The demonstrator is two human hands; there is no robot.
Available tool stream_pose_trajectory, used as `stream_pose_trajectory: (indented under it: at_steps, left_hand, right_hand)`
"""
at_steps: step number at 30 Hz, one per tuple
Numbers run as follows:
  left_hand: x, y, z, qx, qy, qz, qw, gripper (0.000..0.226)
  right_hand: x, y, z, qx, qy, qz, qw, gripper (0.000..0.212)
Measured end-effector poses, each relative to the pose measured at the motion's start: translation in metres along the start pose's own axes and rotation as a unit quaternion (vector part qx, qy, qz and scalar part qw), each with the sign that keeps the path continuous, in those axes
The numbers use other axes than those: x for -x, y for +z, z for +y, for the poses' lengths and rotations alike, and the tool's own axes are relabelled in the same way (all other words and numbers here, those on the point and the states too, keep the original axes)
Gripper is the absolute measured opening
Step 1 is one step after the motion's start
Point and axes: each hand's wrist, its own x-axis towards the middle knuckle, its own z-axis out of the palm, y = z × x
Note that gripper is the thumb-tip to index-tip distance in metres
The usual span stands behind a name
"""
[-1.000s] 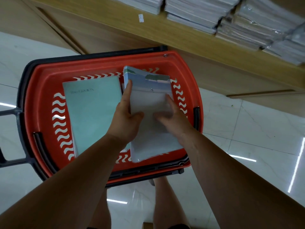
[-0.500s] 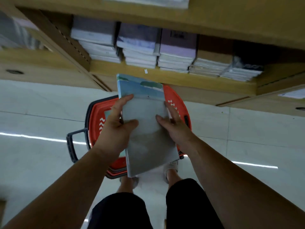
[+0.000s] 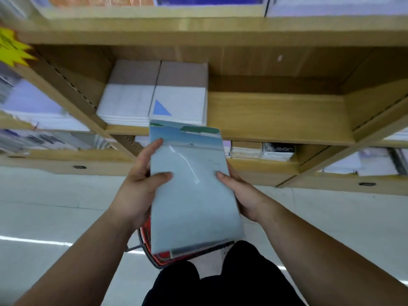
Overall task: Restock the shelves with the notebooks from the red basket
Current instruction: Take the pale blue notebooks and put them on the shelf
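Observation:
A stack of pale blue notebooks (image 3: 194, 195) with a seaside picture at the top edge is held flat in front of me. My left hand (image 3: 141, 186) grips its left edge and my right hand (image 3: 240, 195) grips its right edge. The stack's far end reaches the front lip of the middle wooden shelf (image 3: 276, 115). The red basket (image 3: 159, 257) is on the floor under the notebooks, mostly hidden, with only a red and dark rim showing.
Two white stacks of notebooks (image 3: 154, 100) lie at the left of the middle shelf; its right part is bare wood. A lower shelf holds more stacks (image 3: 262, 150). A yellow starburst tag (image 3: 11, 47) sticks out at the left. The floor is pale tile.
Both hands have lifted the notebook stack out of the basket and up to the height of the middle shelf. My view has risen from the basket to the shelves.

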Motion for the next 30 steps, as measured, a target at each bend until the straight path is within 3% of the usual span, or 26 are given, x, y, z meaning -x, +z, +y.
stream_pose_trajectory:
  at_steps: [2, 6, 10, 18, 22, 24, 26, 30]
  left_hand:
    - [-0.003, 0.016, 0.013, 0.009, -0.006, -0.011, 1.0, 0.069]
    - [-0.027, 0.047, 0.028, -0.03, 0.003, -0.03, 0.999, 0.071]
    - [-0.073, 0.076, 0.012, -0.087, -0.01, -0.003, 0.996, 0.075]
    - [-0.18, 0.141, -0.005, -0.159, 0.008, -0.051, 0.986, 0.091]
    - [-0.222, 0.144, -0.013, -0.247, 0.024, -0.07, 0.966, 0.099]
    - [-0.23, 0.139, -0.022, -0.316, -0.002, -0.075, 0.946, 0.106]
    - [-0.23, 0.131, -0.036, -0.424, -0.017, -0.098, 0.9, 0.112]
    - [-0.206, 0.111, -0.048, -0.543, 0.024, -0.14, 0.828, 0.125]
  right_hand:
    - [0.004, -0.015, -0.016, -0.009, -0.001, -0.011, 1.0, 0.066]
    - [0.011, -0.048, -0.049, 0.013, -0.042, 0.052, 0.998, 0.084]
    - [0.004, -0.07, -0.072, 0.075, -0.074, 0.109, 0.988, 0.069]
    - [-0.043, -0.134, -0.099, -0.006, -0.112, 0.242, 0.964, 0.055]
    - [-0.087, -0.149, -0.118, 0.0, -0.125, 0.282, 0.951, 0.053]
    - [-0.11, -0.15, -0.125, 0.013, -0.123, 0.295, 0.948, 0.055]
    - [-0.125, -0.149, -0.128, 0.044, -0.101, 0.303, 0.947, 0.054]
    - [-0.143, -0.146, -0.126, 0.028, -0.078, 0.326, 0.942, 0.051]
